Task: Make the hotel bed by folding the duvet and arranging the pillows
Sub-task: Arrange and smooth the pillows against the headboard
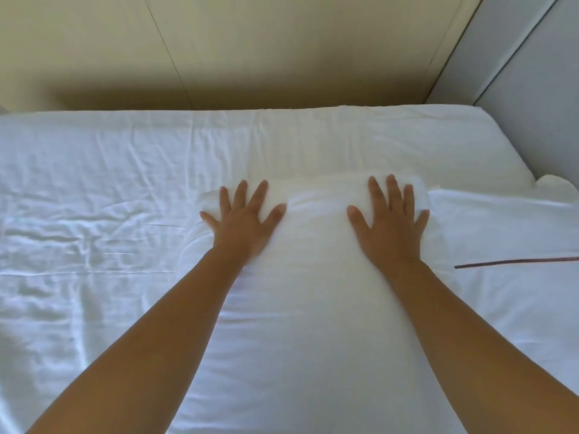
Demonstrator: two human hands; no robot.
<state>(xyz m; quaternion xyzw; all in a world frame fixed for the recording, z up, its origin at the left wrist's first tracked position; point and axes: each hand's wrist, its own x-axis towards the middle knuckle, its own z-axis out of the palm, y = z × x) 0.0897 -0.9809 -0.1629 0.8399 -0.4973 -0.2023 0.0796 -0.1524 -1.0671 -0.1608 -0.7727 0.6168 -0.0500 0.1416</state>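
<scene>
left hand (242, 219) and right hand (390, 219) flat, fingers spread, on pillow (313, 277)

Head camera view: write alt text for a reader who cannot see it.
Both hands press flat, fingers spread, on a white pillow lying on a wrinkled white bed sheet, the left hand and right hand near its far end. Another white piece of bedding with a dark stripe lies to the right, and a beige wall stands behind the bed.
</scene>
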